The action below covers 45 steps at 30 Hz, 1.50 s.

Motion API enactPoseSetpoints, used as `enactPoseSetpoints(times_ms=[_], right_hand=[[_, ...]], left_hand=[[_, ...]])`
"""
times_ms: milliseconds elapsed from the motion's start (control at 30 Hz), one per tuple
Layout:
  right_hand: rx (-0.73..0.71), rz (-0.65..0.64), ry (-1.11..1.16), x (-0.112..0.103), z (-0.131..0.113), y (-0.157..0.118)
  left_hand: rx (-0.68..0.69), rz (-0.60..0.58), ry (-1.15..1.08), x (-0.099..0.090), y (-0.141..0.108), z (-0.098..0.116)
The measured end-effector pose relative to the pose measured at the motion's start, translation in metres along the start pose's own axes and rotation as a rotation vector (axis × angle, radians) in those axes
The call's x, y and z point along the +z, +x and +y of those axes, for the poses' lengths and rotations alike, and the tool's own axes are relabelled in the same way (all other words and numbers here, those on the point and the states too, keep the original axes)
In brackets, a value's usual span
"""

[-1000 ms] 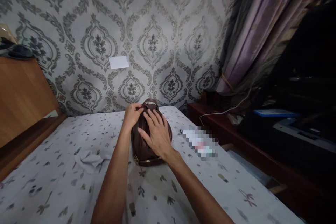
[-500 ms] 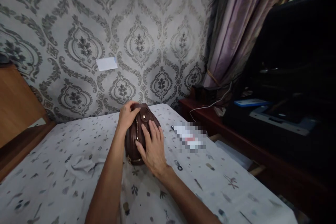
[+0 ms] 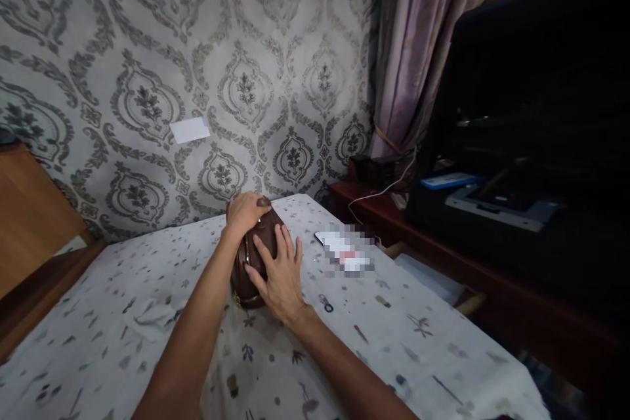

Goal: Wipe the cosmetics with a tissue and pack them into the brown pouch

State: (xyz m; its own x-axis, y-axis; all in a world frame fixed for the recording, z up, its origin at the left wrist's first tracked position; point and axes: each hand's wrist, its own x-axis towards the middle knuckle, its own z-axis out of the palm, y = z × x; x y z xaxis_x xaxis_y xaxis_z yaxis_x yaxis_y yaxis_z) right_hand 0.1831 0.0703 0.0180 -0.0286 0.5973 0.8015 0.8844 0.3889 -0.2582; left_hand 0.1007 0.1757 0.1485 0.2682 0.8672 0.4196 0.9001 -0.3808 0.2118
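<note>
A small brown leather bag [image 3: 266,241] lies on the patterned white cloth, a gold-toned zipper running along its left side. My left hand [image 3: 245,211] is at the far end of the bag, fingers closed over its top flap with the thumb along the edge. Part of that flap and the metal snap is hidden beneath it. My right hand [image 3: 282,275] rests on the bag's near right side with its fingers spread.
Right of the bag, a phone [image 3: 321,240] lies on the white cloth [image 3: 339,354], mostly pixelated. A crumpled white cloth [image 3: 150,318] is at the left. Dark red furniture [image 3: 364,200] with a white cable [image 3: 381,195] borders the right; a wooden cabinet [image 3: 37,216] stands left.
My left hand has moved further over the bag's flap, now covering most of the snap. The right hand stays spread on the bag. The camera view has turned slightly right.
</note>
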Motion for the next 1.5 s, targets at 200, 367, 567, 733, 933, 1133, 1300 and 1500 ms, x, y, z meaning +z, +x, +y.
enactPoseSetpoints(times_ms=[200, 367, 567, 733, 933, 1133, 1300, 1500], right_hand=[[0.004, -0.023, 0.001, 0.0, 0.001, -0.001], [0.006, -0.026, 0.005, -0.001, 0.001, 0.0], [0.011, -0.054, 0.006, -0.004, 0.0, 0.0], [0.011, -0.073, 0.006, -0.006, -0.001, 0.001], [0.023, -0.08, 0.009, -0.007, -0.001, 0.002], [0.035, -0.101, 0.003, -0.007, -0.002, 0.001], [0.022, -0.077, 0.008, -0.006, -0.002, 0.001], [-0.055, -0.077, 0.027, -0.007, -0.005, -0.001]], left_hand=[[-0.049, 0.015, 0.09, 0.003, 0.005, 0.004], [-0.055, 0.032, 0.132, 0.005, 0.008, 0.003], [-0.048, 0.05, 0.142, 0.006, 0.007, 0.004], [-0.016, 0.058, 0.103, 0.006, 0.004, 0.002], [0.016, 0.068, 0.006, 0.006, 0.0, -0.001], [0.036, 0.045, -0.17, 0.006, -0.001, -0.007], [0.029, 0.061, -0.33, 0.004, -0.006, -0.028], [-0.043, 0.123, -0.398, 0.002, -0.013, -0.059]])
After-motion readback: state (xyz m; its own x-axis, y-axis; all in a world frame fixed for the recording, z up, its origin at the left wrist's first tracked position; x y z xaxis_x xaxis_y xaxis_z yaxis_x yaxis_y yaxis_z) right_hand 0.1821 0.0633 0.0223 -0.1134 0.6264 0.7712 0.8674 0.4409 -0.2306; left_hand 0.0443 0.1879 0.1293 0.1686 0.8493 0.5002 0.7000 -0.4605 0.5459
